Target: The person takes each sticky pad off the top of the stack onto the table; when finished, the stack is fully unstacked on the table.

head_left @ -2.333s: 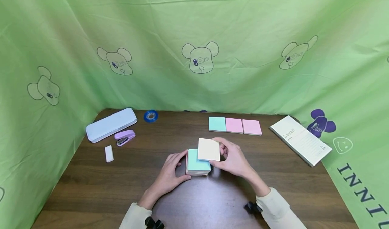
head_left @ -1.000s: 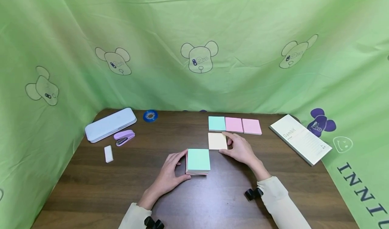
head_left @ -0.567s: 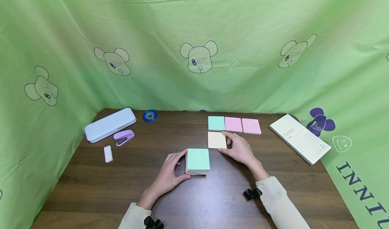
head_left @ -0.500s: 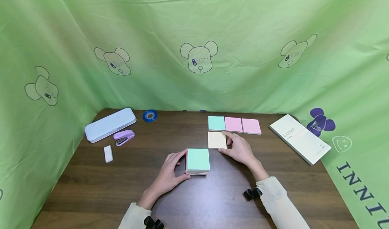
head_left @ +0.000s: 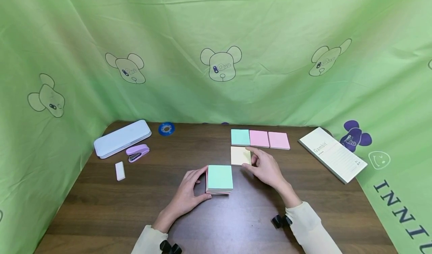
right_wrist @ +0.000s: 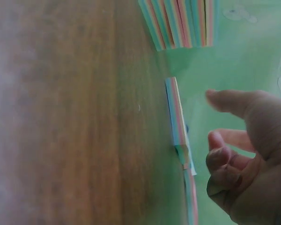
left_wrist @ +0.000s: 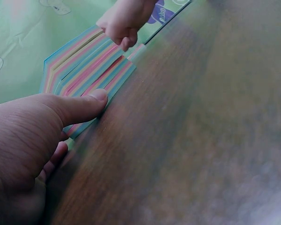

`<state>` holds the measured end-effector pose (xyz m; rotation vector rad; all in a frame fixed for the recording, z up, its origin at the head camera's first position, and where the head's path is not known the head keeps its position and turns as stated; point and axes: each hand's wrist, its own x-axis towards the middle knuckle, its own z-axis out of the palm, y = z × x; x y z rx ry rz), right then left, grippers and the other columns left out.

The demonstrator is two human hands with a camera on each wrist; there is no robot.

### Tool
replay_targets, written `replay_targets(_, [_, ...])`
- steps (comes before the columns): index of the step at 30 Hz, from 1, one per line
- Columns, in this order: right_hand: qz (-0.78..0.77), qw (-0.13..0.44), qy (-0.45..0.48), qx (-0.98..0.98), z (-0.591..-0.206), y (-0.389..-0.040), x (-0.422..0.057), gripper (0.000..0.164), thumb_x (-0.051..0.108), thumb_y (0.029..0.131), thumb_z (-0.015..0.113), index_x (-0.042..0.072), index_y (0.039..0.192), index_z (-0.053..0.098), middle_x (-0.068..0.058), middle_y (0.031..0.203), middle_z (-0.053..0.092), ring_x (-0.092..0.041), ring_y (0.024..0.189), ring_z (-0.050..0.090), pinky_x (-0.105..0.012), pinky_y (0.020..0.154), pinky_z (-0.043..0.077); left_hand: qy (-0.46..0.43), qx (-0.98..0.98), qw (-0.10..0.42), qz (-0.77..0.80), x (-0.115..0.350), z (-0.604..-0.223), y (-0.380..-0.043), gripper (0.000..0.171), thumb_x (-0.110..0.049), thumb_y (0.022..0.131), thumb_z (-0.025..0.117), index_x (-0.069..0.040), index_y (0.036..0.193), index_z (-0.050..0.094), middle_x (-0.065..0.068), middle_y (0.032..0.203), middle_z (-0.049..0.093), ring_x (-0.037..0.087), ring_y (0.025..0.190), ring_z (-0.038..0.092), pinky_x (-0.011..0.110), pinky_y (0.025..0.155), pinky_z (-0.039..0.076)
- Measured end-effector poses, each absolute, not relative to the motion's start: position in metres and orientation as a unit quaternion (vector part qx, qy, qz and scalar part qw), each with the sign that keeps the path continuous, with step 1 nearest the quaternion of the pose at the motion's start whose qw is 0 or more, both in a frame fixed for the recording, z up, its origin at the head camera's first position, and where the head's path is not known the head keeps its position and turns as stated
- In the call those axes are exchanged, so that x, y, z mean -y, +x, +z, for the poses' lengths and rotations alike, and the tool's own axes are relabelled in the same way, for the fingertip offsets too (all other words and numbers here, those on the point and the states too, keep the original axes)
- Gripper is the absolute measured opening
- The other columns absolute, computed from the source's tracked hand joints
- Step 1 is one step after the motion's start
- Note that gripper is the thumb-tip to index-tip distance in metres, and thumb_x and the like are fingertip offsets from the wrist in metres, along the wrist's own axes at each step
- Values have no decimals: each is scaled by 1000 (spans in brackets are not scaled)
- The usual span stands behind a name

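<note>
Left hand (head_left: 186, 191): stack of pads (head_left: 220, 177) is held along its left side, between 8 and 9 o'clock, with the thumb at the near corner and a finger at the far one.
Stack of pads: a squarish block topped in teal, stood on the dark table (head_left: 219, 224); light steadying, without squeezing, would seem enough.
Right hand (head_left: 264, 168): found near 3 o'clock of the stack; thumb and forefinger are parted by about the width of cream pad (head_left: 240, 156), and nothing is seen to be gripped. Whether the pad's edge is touched cannot be told.
Cream pad: laid flat between 1 and 2 o'clock of the stack, its left edge lined up with that of teal pad (head_left: 240, 137).
Letting go: in judgement, the fingertips are best spread first and drawn off toward 4 o'clock, so that the alignment is not dragged askew.
Change: 2.3 s earlier, the cream pad was held over the stack; now it is rested on the table, while the left hand's hold is unchanged.
Back row: teal pad, left pink pad (head_left: 259, 138) and right pink pad (head_left: 279, 140) are set side by side, from 1 round to 2 o'clock.
Tape roll (head_left: 166, 129): placed farther off, at 10 o'clock.
</note>
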<state>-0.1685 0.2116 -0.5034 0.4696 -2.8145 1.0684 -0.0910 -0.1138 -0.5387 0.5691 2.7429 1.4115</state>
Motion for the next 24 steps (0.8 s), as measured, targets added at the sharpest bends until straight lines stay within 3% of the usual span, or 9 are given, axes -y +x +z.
replay_targets(8, [401, 59, 162, 900, -496, -155, -203, 48, 12, 95, 88, 2, 140, 73, 7, 81, 61, -5, 66, 50, -25, 63, 42, 180, -875, 4, 450, 114, -538, -91, 97, -18, 86, 99, -21, 168, 50, -2, 157, 61, 22, 137, 52, 37, 105, 55])
replay_targets(24, [465, 27, 207, 860, -493, -129, -183, 45, 11, 98, 85, 1, 139, 72, 10, 77, 58, -2, 66, 51, -22, 60, 45, 192, -872, -2, 449, 115, -539, -91, 97, -19, 85, 100, -19, 168, 50, 1, 157, 62, 24, 137, 53, 37, 106, 55])
